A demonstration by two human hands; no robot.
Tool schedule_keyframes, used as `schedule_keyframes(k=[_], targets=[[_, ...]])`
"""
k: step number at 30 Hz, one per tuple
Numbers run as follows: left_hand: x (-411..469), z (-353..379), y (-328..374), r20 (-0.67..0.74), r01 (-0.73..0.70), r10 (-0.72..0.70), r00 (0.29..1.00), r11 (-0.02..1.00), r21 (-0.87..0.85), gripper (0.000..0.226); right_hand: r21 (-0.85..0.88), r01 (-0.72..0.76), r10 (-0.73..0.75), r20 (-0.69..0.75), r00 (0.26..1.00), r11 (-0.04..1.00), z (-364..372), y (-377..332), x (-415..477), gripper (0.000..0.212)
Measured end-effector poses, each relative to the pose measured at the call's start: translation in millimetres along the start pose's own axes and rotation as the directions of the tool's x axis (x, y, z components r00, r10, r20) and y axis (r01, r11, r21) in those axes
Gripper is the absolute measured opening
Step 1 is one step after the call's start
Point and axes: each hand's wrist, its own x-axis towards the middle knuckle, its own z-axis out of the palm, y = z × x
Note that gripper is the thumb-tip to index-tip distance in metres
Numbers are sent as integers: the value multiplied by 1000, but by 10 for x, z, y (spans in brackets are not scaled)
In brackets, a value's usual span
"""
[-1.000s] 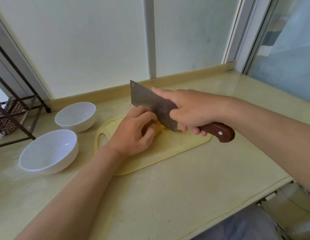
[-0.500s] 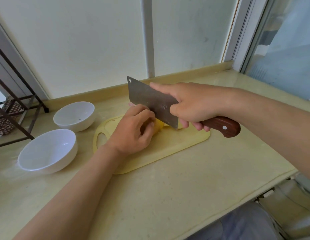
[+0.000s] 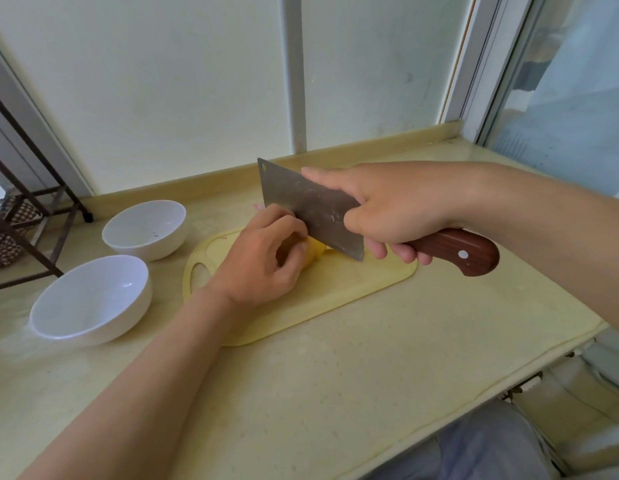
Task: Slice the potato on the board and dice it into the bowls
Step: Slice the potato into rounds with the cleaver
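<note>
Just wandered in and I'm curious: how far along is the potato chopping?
Done: the potato sits on the cutting board, near bowl and far bowl beside it. In hand: the left hand holds the potato while the right hand grips the cleaver, blade against it. Left: neither bowl holds potato, so dicing remains.

Potato on board, two bowls left of it, cleaver above.
</note>
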Motion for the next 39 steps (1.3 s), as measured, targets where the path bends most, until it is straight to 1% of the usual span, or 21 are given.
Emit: schedule_keyframes(k=[4,8,11,14,17,20,23,25,30,34,39], targets=[[-7,7,-34,-20,22,-23,1000,999,-41,10,-15,-12,12,-2,1000,1000,14,3,50,86],[-23,6,-89,-35,79,-83,996,991,-109,9,-47,-5,5,1,1000,999,13,-3,127,87],[-23,2,-104,-50,101,-108,993,986,-133,8,-39,5,-4,5,1000,999,-11,-2,160,87],[-17,13,-75,-44,94,-100,994,989,-118,9,-41,5,-4,37,999,999,75,13,228,86],[-13,26,-60,-26,79,-81,996,994,-82,14,-39,-15,17,64,998,999,344,59,360,84],[-17,5,-71,-32,102,-105,994,990,-97,17,-39,-14,16,39,999,999,531,101,475,87],[-16,-8,-34,-11,106,-108,994,989,-104,16,-15,-13,13,24,1000,1000,532,128,498,87],[-12,-31,-12,1,109,-109,994,989,-101,20,9,-26,26,20,999,1000,528,140,498,88],[-28,-120,66,54,209,-204,977,971,-114,37,30,-21,20,30,999,999,557,164,505,89],[-37,-142,107,98,167,-162,982,985,-43,37,64,-22,21,22,1000,998,540,198,497,88],[-126,-107,88,12,110,-109,994,994,-29,33,87,-18,17,13,1000,996,533,242,497,87]])
